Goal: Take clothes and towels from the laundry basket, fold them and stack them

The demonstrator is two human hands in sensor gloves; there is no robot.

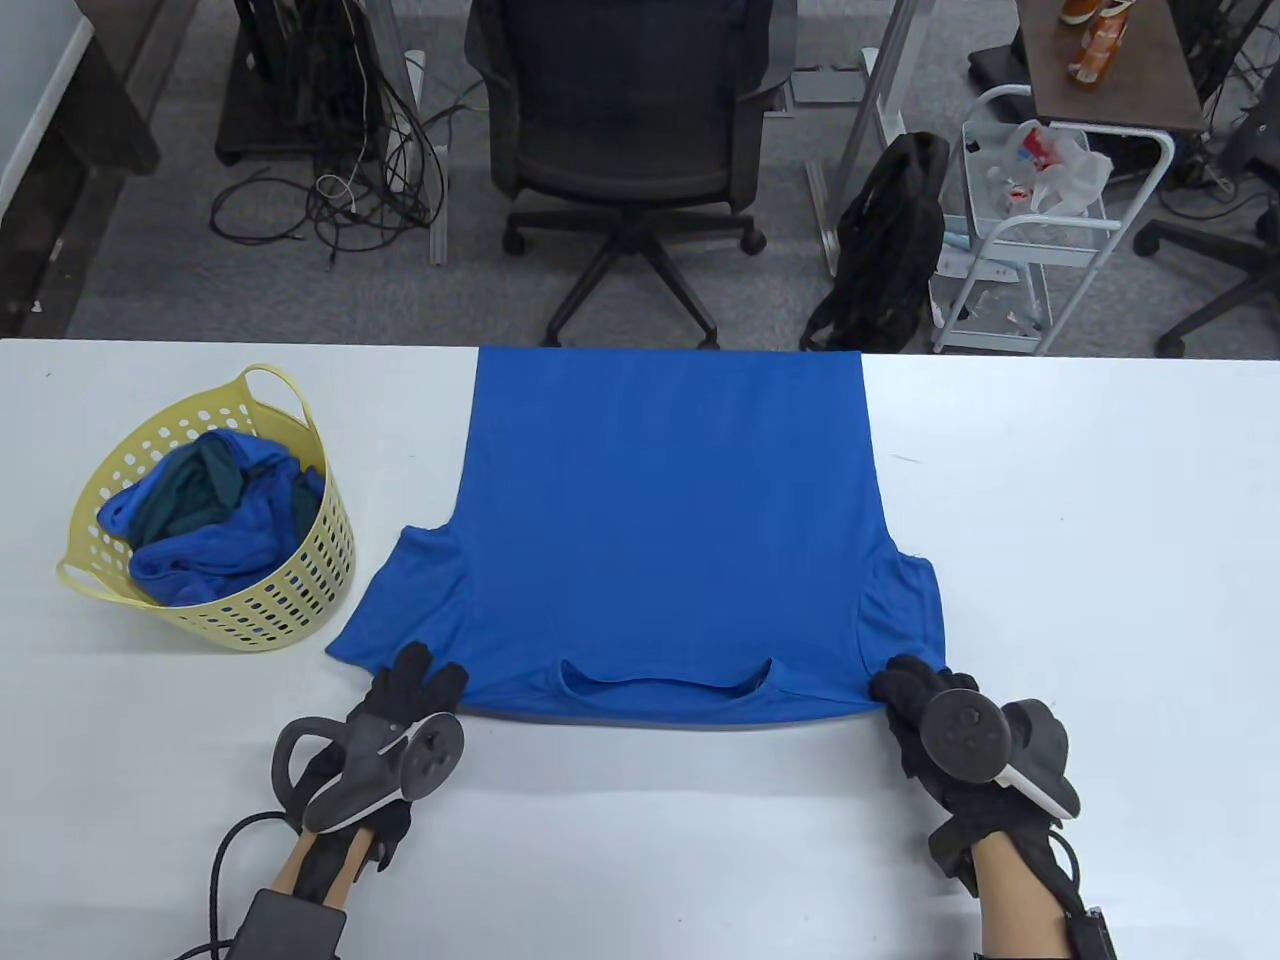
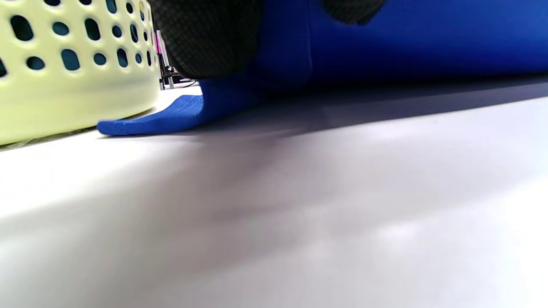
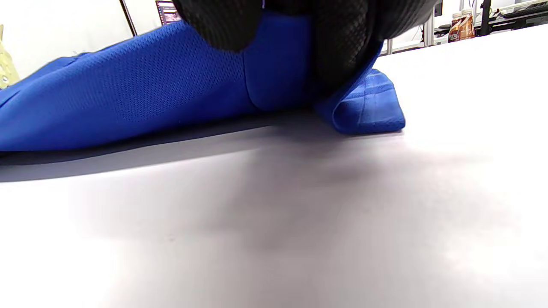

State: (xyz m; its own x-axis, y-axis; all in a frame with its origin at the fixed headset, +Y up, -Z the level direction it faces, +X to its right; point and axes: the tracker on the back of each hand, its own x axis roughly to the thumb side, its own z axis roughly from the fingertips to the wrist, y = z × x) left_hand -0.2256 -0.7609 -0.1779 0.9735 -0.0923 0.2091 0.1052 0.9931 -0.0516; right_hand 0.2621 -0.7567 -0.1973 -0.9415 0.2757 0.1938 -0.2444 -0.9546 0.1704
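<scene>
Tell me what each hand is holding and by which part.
Both grip the blue T-shirt at its near shoulder edge: left hand at the left shoulder, right hand at the right, lifting that edge slightly off the table.

- The blue T-shirt [image 1: 665,530] is matt cloth with a fine mesh-like knit, plain to see in the right wrist view.
- The laundry basket [image 1: 290,590] is pale yellow perforated plastic, smooth with a slight sheen.
- The table [image 1: 1080,560] is smooth, white, softly reflective.
- The gloved fingers [image 3: 338,38] are black textured fabric.
</scene>
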